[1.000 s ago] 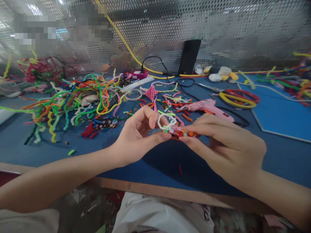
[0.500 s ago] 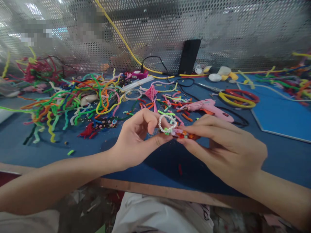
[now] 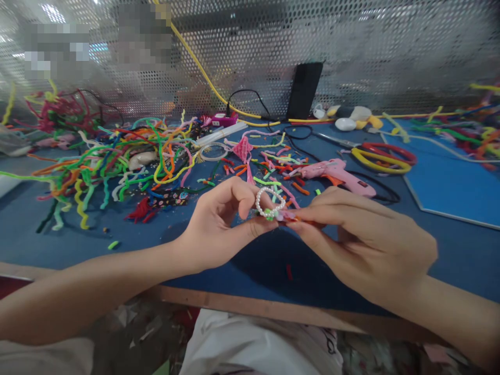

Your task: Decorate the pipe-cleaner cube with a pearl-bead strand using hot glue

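Observation:
A small ring of white pearl beads point(image 3: 269, 213) stands up from a cluster of colourful bits point(image 3: 287, 215) in green, pink and orange. My left hand point(image 3: 224, 224) pinches the green end of this beaded piece between thumb and fingers, just under the pearl loop. From the other side, my right hand point(image 3: 363, 237) grips the pink and orange end, its thumb and forefinger pressed together. Both hands hold the piece above the blue tabletop. The fingers hide part of the cluster.
Tangled pipe cleaners point(image 3: 117, 151) cover the left. Behind my hands lie a pink woven ornament point(image 3: 242, 150), cut pieces and a pink glue gun point(image 3: 338, 176). Scissors point(image 3: 380, 158) rest at the right beside a blue board point(image 3: 457, 177). A black phone point(image 3: 304, 91) leans against the mesh point(image 3: 242, 52).
My right hand has shifted slightly right and down, its fingers now covering more of the orange bits. The pearl loop has tilted a little. My left hand stays nearly still.

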The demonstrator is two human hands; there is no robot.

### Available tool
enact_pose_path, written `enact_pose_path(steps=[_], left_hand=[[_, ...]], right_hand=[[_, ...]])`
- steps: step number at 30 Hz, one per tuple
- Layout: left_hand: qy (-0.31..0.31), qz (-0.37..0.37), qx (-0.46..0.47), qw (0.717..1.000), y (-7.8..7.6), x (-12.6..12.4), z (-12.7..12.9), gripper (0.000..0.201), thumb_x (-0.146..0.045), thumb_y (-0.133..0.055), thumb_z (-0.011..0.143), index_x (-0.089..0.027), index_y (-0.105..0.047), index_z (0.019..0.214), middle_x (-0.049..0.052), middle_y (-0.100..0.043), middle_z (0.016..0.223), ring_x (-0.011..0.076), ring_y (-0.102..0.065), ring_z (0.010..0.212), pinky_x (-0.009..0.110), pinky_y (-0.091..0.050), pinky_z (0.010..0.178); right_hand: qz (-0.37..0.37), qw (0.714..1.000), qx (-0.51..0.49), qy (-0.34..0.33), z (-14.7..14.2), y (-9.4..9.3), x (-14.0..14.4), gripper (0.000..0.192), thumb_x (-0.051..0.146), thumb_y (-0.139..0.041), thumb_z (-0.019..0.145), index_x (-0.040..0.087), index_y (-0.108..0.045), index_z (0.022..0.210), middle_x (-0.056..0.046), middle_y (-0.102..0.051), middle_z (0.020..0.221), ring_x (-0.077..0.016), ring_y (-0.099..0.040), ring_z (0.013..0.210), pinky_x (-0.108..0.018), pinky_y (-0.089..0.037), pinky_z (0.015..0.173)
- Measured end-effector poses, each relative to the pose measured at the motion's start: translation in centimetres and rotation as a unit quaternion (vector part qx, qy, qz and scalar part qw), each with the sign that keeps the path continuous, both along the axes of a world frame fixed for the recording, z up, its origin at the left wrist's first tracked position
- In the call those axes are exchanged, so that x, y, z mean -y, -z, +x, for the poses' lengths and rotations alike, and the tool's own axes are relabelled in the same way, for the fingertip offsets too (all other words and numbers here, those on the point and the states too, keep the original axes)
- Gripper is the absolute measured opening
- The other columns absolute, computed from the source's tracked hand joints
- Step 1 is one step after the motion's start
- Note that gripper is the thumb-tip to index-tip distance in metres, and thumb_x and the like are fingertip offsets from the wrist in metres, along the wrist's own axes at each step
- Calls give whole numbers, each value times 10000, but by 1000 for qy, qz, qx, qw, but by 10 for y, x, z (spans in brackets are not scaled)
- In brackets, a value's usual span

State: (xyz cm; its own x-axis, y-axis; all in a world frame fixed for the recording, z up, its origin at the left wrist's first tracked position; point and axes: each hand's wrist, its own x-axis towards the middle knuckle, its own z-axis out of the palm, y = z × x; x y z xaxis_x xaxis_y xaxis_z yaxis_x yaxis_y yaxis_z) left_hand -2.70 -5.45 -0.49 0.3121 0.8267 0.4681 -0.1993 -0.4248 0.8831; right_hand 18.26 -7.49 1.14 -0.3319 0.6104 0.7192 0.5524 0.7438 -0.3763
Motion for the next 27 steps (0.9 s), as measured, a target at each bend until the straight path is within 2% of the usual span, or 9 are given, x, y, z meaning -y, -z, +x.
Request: enact_pose_path(steps=[4,8,14,21,27], left_hand=[[-12,-22,16,1000,-1,-2,2,387,-156,-832,796,-201,-453,735,11,-651,885,129,-655,876,242,-539,795],[-22,-39,34,998,0,-4,2,367,-119,-808,814,-195,-457,738,-1,-605,894,106,-612,917,214,-511,835],[-4,-61,48,997,1,-1,1,338,-143,-806,819,-222,-480,864,2,-656,955,135,-670,948,257,-538,851],[-38,-49,16,998,0,1,0,438,-165,-883,736,-248,-505,940,-5,-730,946,180,-744,977,292,-584,871],[-53,-44,27,997,-3,0,-1,449,-149,-875,745,-247,-487,949,-16,-769,938,160,-761,947,273,-582,865]], right_hand=[[-27,999,3,23,2,5,-4,126,255,-725,904,307,-779,1005,-13,-770,864,-178,-700,718,-320,-556,656],[-63,998,-13,21,2,9,-8,327,370,-817,826,298,-764,1141,-22,-761,916,-194,-690,756,-334,-551,670],[-51,998,-26,20,-1,7,-7,136,275,-755,878,345,-811,980,1,-748,800,-176,-674,655,-327,-536,610],[-45,999,-24,2,2,7,-6,200,250,-757,879,366,-810,1034,9,-761,831,-174,-689,677,-322,-544,625],[-29,999,-26,6,2,5,-6,233,242,-764,874,381,-805,1056,10,-765,828,-189,-701,684,-342,-562,635]])
